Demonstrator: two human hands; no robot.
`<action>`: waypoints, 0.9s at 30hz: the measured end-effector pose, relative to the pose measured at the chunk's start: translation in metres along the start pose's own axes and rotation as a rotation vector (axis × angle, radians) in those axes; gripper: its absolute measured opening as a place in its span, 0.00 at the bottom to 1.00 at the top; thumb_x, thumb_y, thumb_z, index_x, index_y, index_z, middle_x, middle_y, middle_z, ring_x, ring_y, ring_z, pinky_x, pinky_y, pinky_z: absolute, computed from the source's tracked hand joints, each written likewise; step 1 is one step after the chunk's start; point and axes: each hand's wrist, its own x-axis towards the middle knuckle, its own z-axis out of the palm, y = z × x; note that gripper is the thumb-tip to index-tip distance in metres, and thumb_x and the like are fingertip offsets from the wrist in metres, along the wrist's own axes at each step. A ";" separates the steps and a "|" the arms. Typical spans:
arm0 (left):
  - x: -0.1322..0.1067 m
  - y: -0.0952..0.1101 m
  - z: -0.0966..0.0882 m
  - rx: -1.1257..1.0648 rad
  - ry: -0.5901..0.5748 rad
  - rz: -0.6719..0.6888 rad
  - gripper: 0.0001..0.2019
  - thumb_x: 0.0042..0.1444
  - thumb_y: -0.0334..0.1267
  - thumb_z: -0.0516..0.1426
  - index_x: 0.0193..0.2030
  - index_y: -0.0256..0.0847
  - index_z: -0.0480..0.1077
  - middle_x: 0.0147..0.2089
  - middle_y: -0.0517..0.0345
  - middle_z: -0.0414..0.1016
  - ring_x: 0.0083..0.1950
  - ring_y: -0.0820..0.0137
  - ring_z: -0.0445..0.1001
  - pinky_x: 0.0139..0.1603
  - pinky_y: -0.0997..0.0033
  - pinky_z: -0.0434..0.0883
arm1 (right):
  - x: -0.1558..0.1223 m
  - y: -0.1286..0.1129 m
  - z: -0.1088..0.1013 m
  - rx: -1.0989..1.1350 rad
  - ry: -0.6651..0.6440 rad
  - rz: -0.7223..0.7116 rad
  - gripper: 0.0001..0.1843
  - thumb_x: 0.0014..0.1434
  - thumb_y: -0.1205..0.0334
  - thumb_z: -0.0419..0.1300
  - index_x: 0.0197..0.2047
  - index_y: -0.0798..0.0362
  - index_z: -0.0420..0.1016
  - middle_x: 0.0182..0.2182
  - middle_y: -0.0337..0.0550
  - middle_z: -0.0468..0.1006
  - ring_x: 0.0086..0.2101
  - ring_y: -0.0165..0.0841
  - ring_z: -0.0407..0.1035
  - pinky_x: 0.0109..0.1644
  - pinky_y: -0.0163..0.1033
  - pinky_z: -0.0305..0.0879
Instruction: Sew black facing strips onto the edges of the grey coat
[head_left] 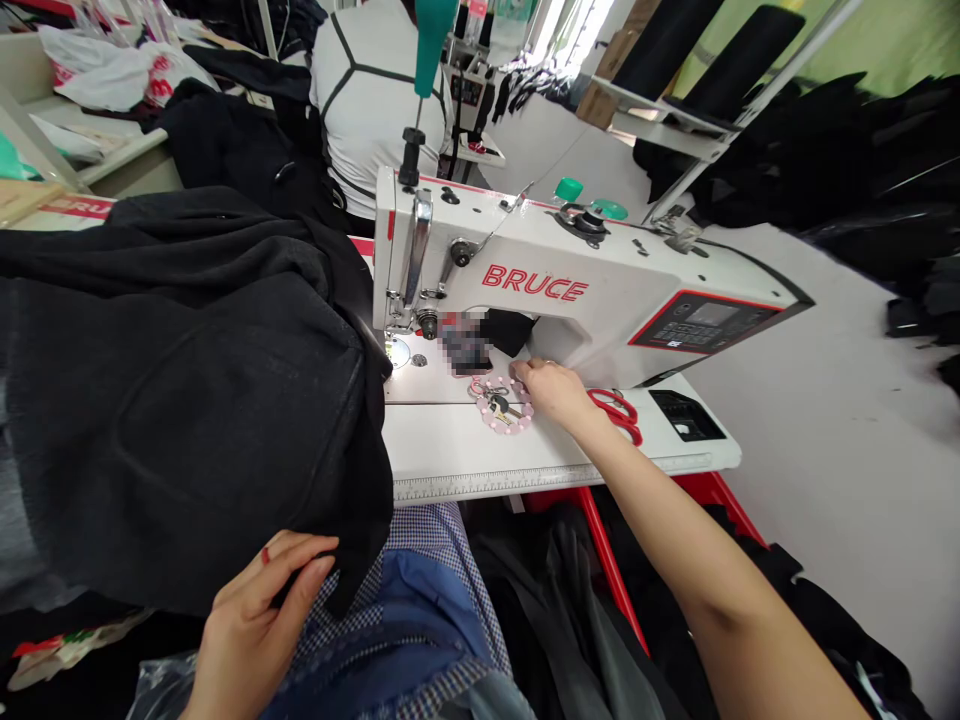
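Observation:
A large black garment is draped over the left of the sewing table and hangs toward my lap. My left hand pinches its lower edge at the bottom left, fingers closed on the cloth. My right hand reaches out to the bed of the white BRUCE sewing machine, its fingers curled down beside a pink beaded ring with keys. What the fingers grip, if anything, is hidden. Red-handled scissors lie just right of that hand.
A person in a white shirt sits at the station ahead. Black fabric piles lie on the floor and rack at the right, more under the table. The table's front edge carries a ruler strip.

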 end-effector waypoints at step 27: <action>-0.013 0.005 -0.007 -0.041 -0.053 -0.100 0.09 0.54 0.40 0.53 0.38 0.43 0.72 0.34 0.61 0.74 0.34 0.73 0.74 0.37 0.78 0.71 | 0.054 0.010 -0.017 0.296 -0.284 0.004 0.16 0.43 0.69 0.58 0.39 0.57 0.73 0.36 0.47 0.76 0.33 0.35 0.69 0.30 0.32 0.57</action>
